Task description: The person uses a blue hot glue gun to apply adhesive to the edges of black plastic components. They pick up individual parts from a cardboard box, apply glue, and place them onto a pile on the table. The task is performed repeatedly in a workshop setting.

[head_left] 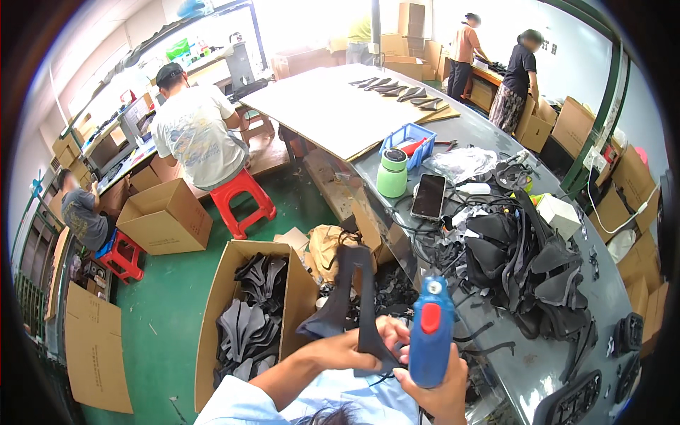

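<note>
My left hand (346,352) is closed around a floppy black piece (350,283) with an open loop shape, held up in front of my body. In my right hand (448,388) is a blue hand-held tool (430,354) with a red button, its rounded body upright and close to the black piece. Fingers of my right hand lie near the lower end of that piece; whether they touch it I cannot tell. Below to the left, an open cardboard box (296,301) holds many grey-black curved pieces (244,329).
On the grey metal table (510,354) lie a heap of black parts (528,262), a phone (429,195), a green bottle (392,173) and a blue basket (409,142). A person on a red stool (241,205) sits ahead; other people work farther off.
</note>
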